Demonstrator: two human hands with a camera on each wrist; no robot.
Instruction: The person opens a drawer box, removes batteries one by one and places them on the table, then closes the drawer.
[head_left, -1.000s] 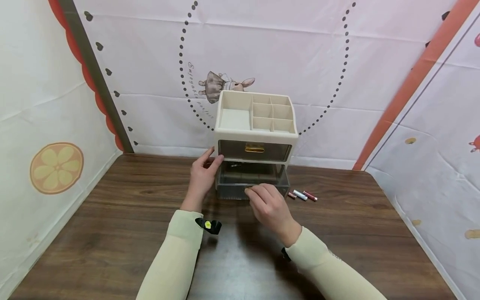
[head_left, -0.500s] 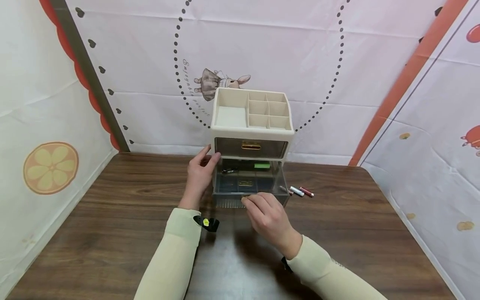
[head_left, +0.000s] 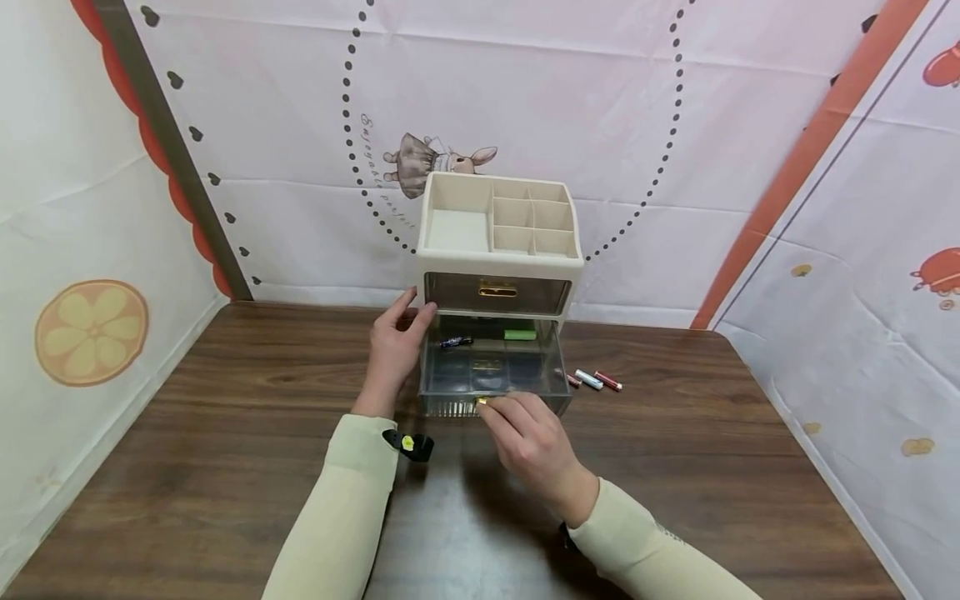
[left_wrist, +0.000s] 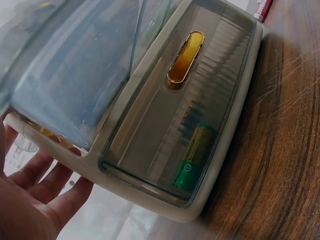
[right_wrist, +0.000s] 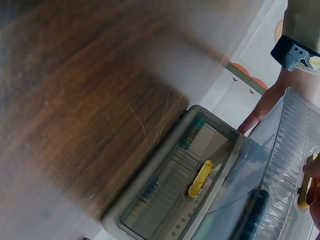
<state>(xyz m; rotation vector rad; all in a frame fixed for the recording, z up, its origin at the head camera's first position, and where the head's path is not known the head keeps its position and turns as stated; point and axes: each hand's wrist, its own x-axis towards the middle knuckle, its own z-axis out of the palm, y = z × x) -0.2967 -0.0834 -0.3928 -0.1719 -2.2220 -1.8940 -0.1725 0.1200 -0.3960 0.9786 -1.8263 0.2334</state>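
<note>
A cream desktop organizer [head_left: 498,263] stands against the back wall, with clear drawers below its top compartments. Its middle drawer [head_left: 450,407] is pulled out. My right hand [head_left: 531,442] pinches that drawer's gold handle [head_left: 481,402], also visible in the right wrist view. Inside lie a green cylinder [head_left: 520,335] and a dark blue cylinder [head_left: 456,342]. My left hand [head_left: 392,350] rests on the organizer's left side, thumb at the front edge. In the left wrist view, the closed bottom drawer [left_wrist: 150,155] holds a green and gold battery [left_wrist: 192,160].
Right of the organizer, a white cylinder [head_left: 588,380] lies between a red cylinder [head_left: 608,381] and another partly hidden red one [head_left: 573,381]. They lie on the brown wooden table [head_left: 697,450]. Printed cloth [head_left: 615,100] hangs behind. The top drawer [head_left: 457,293] is closed.
My right hand has drawn the middle drawer farther out towards me, bringing the green and dark blue cylinders into sight. My left hand stays on the organizer's side. The head view has shifted slightly.
</note>
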